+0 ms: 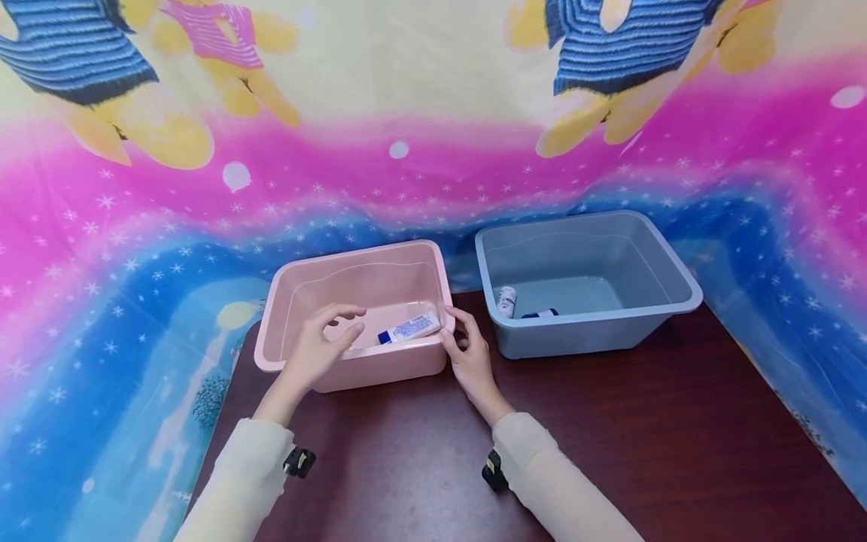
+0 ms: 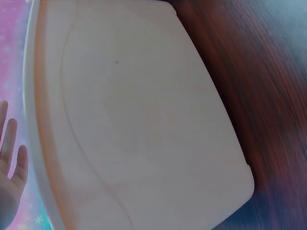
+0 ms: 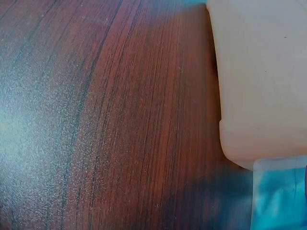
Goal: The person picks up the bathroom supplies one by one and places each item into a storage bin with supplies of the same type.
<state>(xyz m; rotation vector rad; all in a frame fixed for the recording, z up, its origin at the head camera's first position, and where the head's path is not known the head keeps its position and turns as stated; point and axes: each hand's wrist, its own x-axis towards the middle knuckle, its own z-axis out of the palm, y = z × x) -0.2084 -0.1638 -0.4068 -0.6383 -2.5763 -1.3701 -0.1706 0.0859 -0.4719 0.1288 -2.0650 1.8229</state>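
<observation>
In the head view a pink plastic bin (image 1: 382, 370) stands at the left. Inside it lies a white tube (image 1: 413, 327) with a blue cap, its far end against the right wall. My left hand (image 1: 318, 346) hovers over the bin's front rim, thumb and fingers apart, with nothing between them. Its loosely spread fingers (image 2: 8, 148) show at the left edge of the left wrist view. My right hand (image 1: 472, 360) holds the bin's front right corner, index finger and thumb at the rim. The right wrist view shows the bin's front wall (image 3: 264, 91), with that hand mostly out of frame.
A grey-blue bin (image 1: 569, 335) stands to the right, holding a white cylindrical container (image 1: 506, 301) and a dark blue item (image 1: 539, 313) partly behind the rim. Both bins rest on a dark wooden table (image 1: 400, 467). A printed curtain (image 1: 433, 173) hangs around the table's back and sides.
</observation>
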